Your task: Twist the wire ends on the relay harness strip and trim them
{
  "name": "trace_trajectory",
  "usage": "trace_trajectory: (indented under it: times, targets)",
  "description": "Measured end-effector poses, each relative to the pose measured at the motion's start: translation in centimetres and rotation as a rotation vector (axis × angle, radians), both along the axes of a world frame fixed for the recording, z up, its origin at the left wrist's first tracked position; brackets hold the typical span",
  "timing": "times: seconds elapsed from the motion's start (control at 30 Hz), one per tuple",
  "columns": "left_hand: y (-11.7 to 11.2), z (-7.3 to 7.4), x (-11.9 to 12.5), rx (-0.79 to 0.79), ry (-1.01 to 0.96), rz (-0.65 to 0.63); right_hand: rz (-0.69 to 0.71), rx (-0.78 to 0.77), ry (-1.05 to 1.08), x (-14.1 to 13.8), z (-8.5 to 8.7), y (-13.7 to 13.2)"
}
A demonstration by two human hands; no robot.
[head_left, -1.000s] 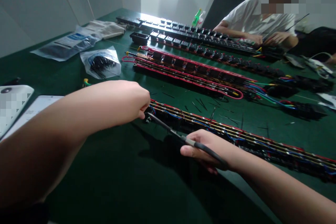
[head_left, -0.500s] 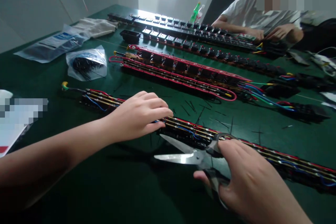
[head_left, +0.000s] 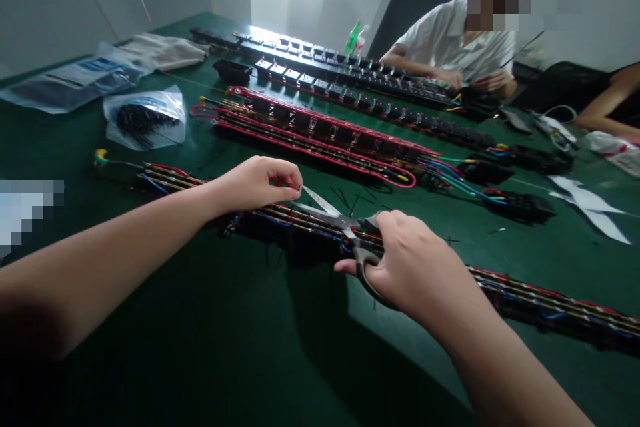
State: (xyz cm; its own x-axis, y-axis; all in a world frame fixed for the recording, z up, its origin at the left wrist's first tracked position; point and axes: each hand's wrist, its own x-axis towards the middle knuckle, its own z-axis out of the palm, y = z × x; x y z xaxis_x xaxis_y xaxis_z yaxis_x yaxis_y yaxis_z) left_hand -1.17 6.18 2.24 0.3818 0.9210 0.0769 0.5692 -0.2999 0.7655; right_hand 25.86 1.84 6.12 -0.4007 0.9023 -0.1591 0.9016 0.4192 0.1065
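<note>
My right hand [head_left: 415, 257] grips a pair of scissors [head_left: 343, 220] by its black and grey handles, blades spread and pointing left. My left hand [head_left: 263, 181] is closed in a pinch, with a small dark end showing at its fingertips, seemingly of a black cable tie. The scissor tips are right beside those fingertips. Below both hands a long wired bar [head_left: 555, 310] with brass-coloured rails and red and blue wires runs across the table; my hands and forearms cover parts of it. Several thin black ties stick out from it.
Behind the bar lie cut black strips [head_left: 343, 197] and a red-edged wired assembly [head_left: 310, 140]. A clear bag of black ties [head_left: 145, 119] rests at left. More long black assemblies [head_left: 370, 101] lie farther back. A co-worker [head_left: 445, 40] sits across the table; another person's arm [head_left: 613, 103] shows at right.
My left hand has lifted off the bar and closed into a pinch. The scissors have moved up and left, from in front of the bar to over it, close to my left fingertips.
</note>
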Motion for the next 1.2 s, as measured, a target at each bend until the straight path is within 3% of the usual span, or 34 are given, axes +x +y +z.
trace_trajectory:
  times: [0.2,0.5,0.97,1.1,1.2]
  targets:
    - [-0.1,-0.9,-0.4,0.224,-0.044,0.024,-0.045,-0.085,-0.041,-2.4,0.3,-0.3]
    - [0.1,-0.9,-0.4,0.244,-0.029,0.014,0.005,-0.048,-0.029,-4.5,-0.3,0.2]
    - [0.2,-1.0,-0.4,0.258,0.012,0.029,0.041,0.034,-0.028,-5.4,-0.7,0.3]
    - [0.0,-0.1,-0.6,0.256,0.008,0.098,0.055,0.043,-0.014,-4.7,-0.6,0.6]
    - [-0.3,1.5,-1.0,0.377,0.133,0.162,0.046,0.063,-0.025,-3.7,-0.3,0.6]
